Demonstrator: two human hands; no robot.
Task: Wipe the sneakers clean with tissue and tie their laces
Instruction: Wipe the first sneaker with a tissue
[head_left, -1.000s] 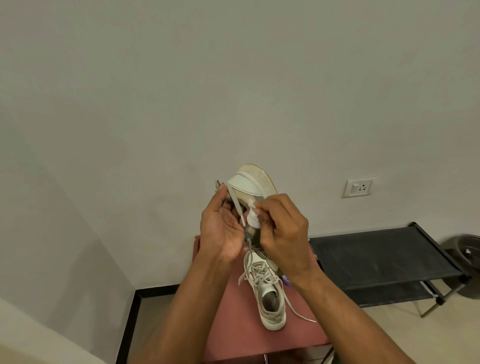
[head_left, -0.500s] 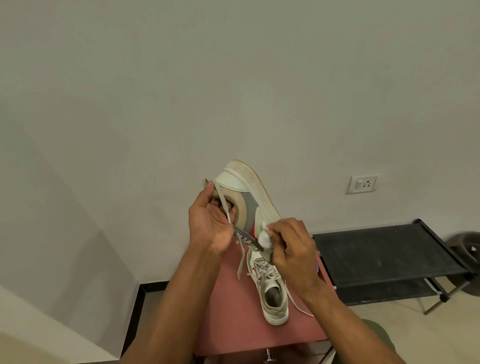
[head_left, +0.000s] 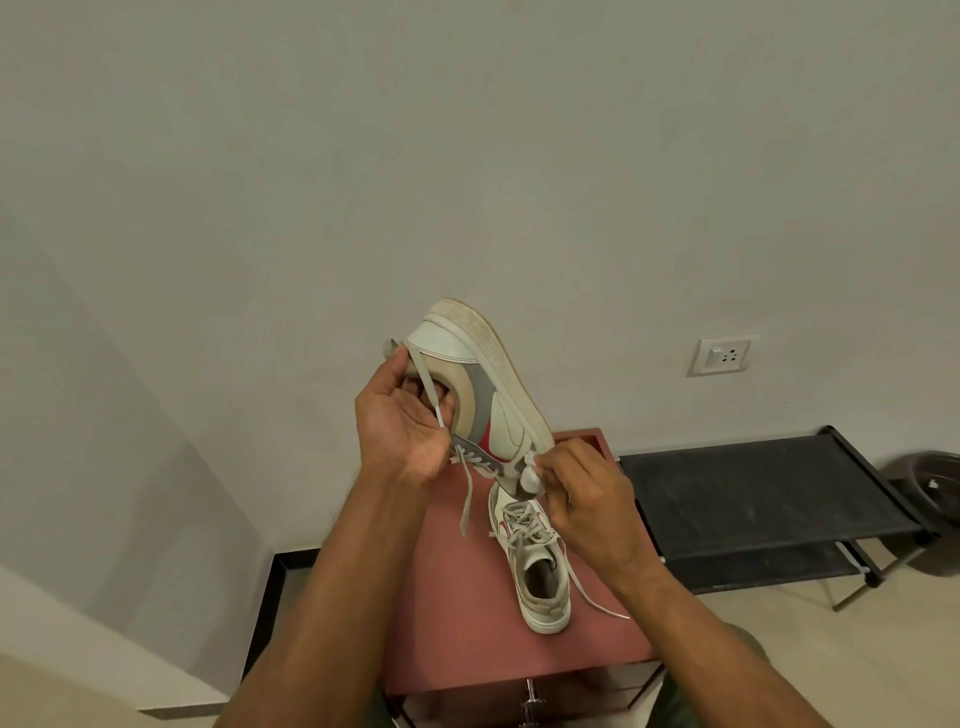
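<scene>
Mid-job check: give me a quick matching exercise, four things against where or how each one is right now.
Things:
1. tissue wad
2. raised sneaker
3. second sneaker
4. wall socket

States:
A. standing on the red cabinet, laces loose
B. held up by the left hand
C. pinched in the right hand
D. on the wall, above the black rack

Pairs: 1-C, 2-B, 3-A, 4-D

Both bare forearms reach up and forward from the bottom of the view, converging ahead of the chest. The left hand (head_left: 402, 426) is raised higher, palm turned toward the person, thumb up and fingers curled in a grip. The right hand (head_left: 589, 493) sits lower and just to the right, knuckles up, fingertips (head_left: 545, 465) pinched together.
</scene>
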